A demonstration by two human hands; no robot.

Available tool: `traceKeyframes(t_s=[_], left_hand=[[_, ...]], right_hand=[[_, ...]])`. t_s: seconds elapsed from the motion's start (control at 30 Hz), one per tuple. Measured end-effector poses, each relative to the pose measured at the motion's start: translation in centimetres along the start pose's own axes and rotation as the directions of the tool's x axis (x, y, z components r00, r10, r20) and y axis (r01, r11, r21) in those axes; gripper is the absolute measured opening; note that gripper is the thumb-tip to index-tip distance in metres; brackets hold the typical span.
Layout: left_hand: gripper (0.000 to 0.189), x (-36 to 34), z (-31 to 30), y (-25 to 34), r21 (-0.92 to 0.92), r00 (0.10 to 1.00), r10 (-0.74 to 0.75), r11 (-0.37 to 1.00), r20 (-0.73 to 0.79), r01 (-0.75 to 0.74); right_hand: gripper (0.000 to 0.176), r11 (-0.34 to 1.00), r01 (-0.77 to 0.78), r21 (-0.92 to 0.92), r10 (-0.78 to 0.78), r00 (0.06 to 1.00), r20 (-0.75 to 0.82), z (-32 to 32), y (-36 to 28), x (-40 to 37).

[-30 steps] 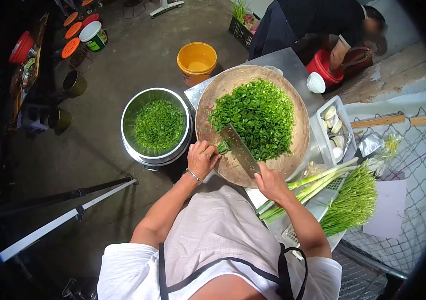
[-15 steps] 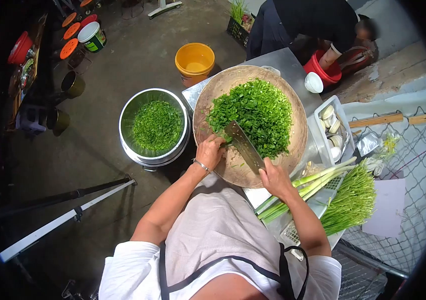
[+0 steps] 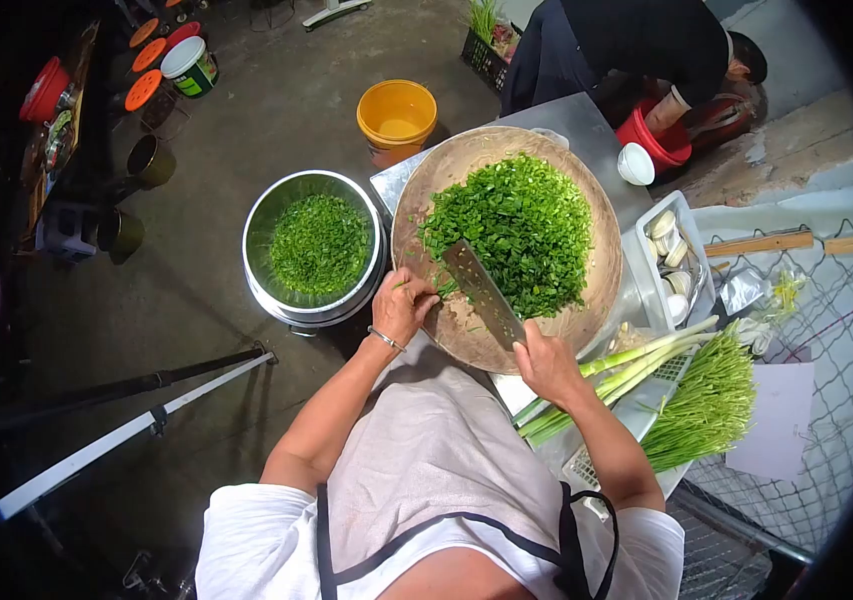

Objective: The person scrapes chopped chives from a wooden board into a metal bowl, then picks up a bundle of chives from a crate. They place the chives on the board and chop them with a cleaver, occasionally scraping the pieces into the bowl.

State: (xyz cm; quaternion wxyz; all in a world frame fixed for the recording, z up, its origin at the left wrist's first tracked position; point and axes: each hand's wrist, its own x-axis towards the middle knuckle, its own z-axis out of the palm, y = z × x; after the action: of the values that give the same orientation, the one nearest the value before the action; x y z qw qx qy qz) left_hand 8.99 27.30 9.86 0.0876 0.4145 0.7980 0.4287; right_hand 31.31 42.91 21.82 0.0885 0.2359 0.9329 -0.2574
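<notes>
My right hand (image 3: 548, 364) is closed round the handle of a cleaver (image 3: 484, 290), whose broad blade lies along the near side of a heap of chopped green onions (image 3: 521, 225). The heap covers much of a round wooden chopping board (image 3: 601, 300). At the board's left edge is my left hand (image 3: 403, 305), its fingers curled together; what is in them, if anything, is too small to make out. To its left stands a steel pot (image 3: 249, 262) holding more chopped greens (image 3: 318, 245).
Long green onions (image 3: 636, 372) and a bundle of thin green stalks (image 3: 706, 400) lie right of the board. Behind them is a white bin (image 3: 691, 225). A yellow bucket (image 3: 396, 120) stands beyond the pot. At the back, another person (image 3: 636, 45) bends over a red bucket (image 3: 681, 150).
My left hand has drawn back leftward from the cut greens to the board's edge. The cleaver has shifted slightly left, still in my right hand. The whole view has shifted slightly.
</notes>
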Motion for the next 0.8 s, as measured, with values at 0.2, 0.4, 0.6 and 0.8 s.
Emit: traceKeyframes(t_s=[0.2,0.4,0.6,0.8], left_hand=[[0.027,-0.5,-0.5,-0.5,-0.051,0.997,0.081,0.995,-0.007,-0.082],[0.019,-1.2,-1.6,-1.5,-0.201,0.990,-0.107,0.972,0.096,0.124],[0.011,-1.2,-1.6,-2.6,-0.161,0.995,-0.091,0.982,0.047,0.097],[0.019,-2.1,-0.9,-2.1,-0.205,0.985,-0.170,0.963,0.031,0.172]], right_hand=[[0.028,1.000,-0.004,-0.019,0.005,0.999,0.049,0.8,0.7,0.6],[0.026,0.996,0.048,-0.081,-0.041,0.995,0.089,1.6,0.2,1.0],[0.025,0.998,0.038,-0.043,-0.034,0.994,0.099,0.7,-0.4,1.1],[0.025,0.998,0.049,-0.030,-0.046,0.995,0.084,1.5,0.4,1.6]])
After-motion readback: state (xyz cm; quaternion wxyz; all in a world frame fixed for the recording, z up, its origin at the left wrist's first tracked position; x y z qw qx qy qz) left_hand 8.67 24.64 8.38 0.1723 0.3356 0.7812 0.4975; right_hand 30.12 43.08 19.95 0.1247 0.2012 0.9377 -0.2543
